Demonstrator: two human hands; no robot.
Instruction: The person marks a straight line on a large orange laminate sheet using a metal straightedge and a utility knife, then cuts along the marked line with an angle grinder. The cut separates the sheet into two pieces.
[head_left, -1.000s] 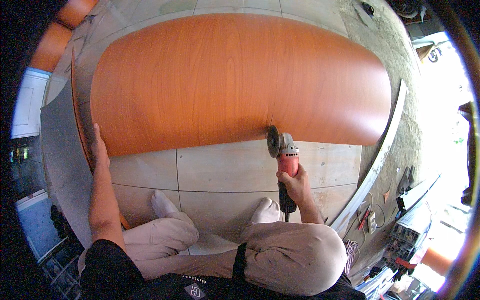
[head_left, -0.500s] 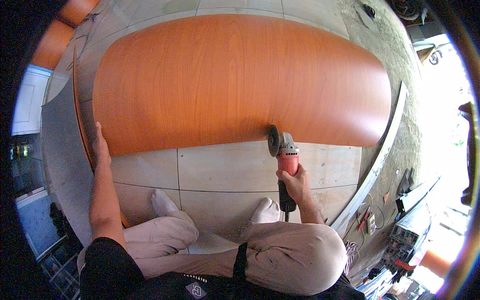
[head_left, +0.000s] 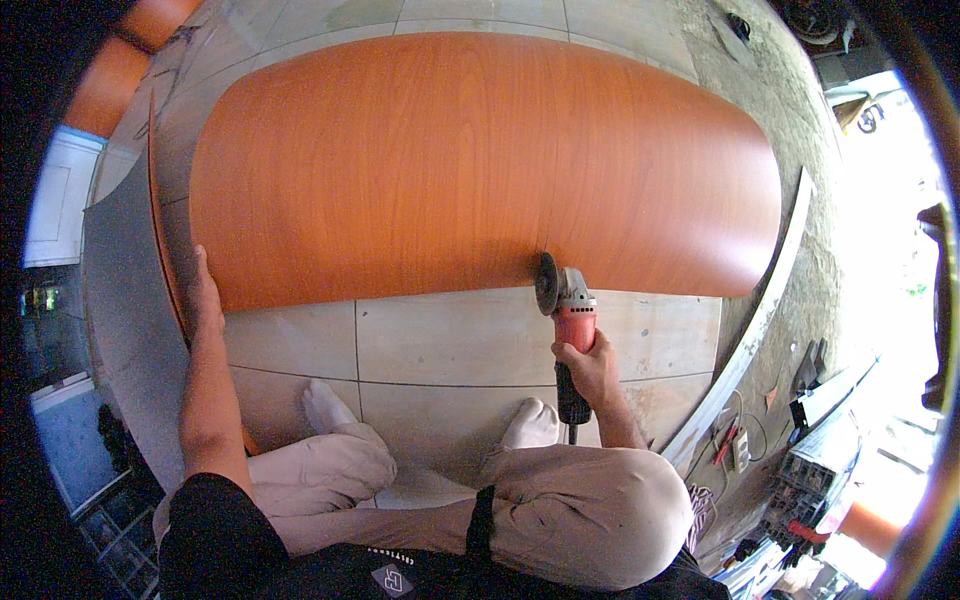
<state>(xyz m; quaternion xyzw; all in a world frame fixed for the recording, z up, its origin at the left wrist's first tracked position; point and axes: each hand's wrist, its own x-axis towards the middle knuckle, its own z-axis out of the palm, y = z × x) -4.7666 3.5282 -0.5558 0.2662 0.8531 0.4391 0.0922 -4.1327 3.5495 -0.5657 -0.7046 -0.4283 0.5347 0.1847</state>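
Note:
A large orange-brown wood-grain panel (head_left: 420, 170) lies across the floor in front of me. My left hand (head_left: 207, 300) grips its near left corner, with part of the fingers hidden at the edge. In my right hand (head_left: 592, 368) is a red and black angle grinder (head_left: 575, 325), its fingers wrapped round the body. The dark cutting disc (head_left: 547, 284) stands upright at the panel's near edge, right of the middle. A short thin dark line runs into the panel just beyond the disc. Whether the disc is spinning cannot be told.
My socked feet (head_left: 530, 425) rest on the tiled floor (head_left: 450, 340) near the panel. Pale curved strips (head_left: 745, 345) lie at the right, beside a cord, red-handled pliers (head_left: 724, 445) and a socket block (head_left: 740, 450). A grey sheet (head_left: 125, 300) is at the left.

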